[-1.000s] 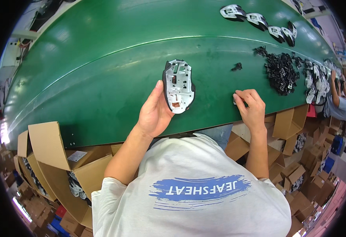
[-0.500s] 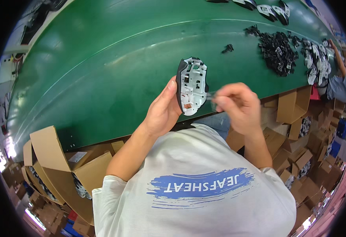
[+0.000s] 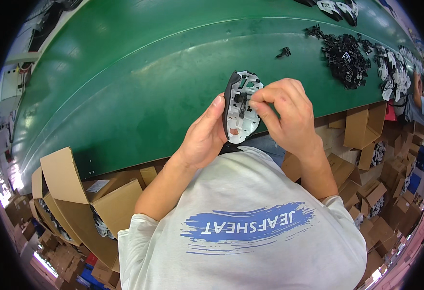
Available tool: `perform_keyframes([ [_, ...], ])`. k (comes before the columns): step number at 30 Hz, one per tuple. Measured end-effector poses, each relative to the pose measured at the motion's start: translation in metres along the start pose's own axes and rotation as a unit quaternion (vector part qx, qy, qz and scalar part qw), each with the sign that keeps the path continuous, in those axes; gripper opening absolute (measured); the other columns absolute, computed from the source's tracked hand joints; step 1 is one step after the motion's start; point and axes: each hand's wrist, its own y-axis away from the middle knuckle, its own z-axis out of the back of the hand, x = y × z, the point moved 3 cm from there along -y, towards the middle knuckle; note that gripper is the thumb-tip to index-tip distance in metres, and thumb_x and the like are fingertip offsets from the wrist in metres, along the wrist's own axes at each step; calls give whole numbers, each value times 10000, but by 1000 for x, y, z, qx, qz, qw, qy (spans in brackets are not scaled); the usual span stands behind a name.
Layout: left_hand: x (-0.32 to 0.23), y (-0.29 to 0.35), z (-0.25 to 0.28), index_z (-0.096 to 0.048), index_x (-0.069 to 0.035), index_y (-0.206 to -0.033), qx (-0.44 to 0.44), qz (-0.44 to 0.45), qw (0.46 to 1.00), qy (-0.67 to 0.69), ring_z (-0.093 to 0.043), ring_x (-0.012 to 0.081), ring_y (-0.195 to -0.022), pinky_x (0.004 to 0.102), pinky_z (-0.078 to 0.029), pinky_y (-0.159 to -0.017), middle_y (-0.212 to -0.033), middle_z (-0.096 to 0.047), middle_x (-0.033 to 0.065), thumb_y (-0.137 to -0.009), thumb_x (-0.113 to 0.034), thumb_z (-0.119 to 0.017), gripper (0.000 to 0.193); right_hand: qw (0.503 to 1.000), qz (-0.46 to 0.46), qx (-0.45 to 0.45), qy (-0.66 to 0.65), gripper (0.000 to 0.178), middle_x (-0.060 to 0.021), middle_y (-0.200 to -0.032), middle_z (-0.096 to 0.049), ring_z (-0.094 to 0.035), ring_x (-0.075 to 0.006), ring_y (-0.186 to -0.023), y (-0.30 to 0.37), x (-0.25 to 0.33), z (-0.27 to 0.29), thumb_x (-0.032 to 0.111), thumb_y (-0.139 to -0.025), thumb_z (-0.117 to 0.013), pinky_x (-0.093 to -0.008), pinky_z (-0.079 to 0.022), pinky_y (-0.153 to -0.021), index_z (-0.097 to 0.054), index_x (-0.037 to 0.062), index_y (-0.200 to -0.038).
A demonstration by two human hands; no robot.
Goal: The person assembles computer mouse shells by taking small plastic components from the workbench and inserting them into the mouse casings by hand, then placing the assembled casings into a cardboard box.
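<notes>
Since the earlier frames the mouse shell (image 3: 241, 107) has come up off the green belt (image 3: 125, 82) and closer to the person's chest, and the right hand (image 3: 284, 116), which a second ago lay flat at the belt's edge, has come across to it. The shell now stands nearly on edge above the near rim of the belt, its white inside facing right.

The small black part (image 3: 242, 100) pinched at the right fingertips is mostly covered by them, so its shape is hard to make out. The shell's lower end is hidden behind the left palm.

The left hand (image 3: 203, 137) is closed around the shell's dark outer side, thumb along its edge, wrist bent upward. The right hand's thumb and forefinger are pinched tight on the black part, pressed against the shell's inside, other fingers curled.

A pile of black parts (image 3: 345, 58) lies well apart on the belt; open cardboard boxes (image 3: 84, 193) stand below.
</notes>
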Motion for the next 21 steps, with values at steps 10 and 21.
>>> perform_keyframes([
  [10,4,-1,3,-538,-72,-1504,-5,8,999,-41,-667,199,-1262,439,-557,-1073,-1412,-668,72,-1190,-475,-290,568,998,22,25,58,169,-32,-913,-646,-632,-259,-849,-1,8,1,91,-863,-825,-426,-498,-854,-685,99,-957],
  [21,2,1,-8,-512,-89,-1529,-15,-4,997,-71,-651,141,-1198,375,-555,-1023,-1346,-665,33,-1183,-481,-349,547,996,-4,-36,86,188,-33,-903,-651,-646,-255,-839,7,12,-4,75,-842,-826,-412,-514,-798,-692,100,-971],
])
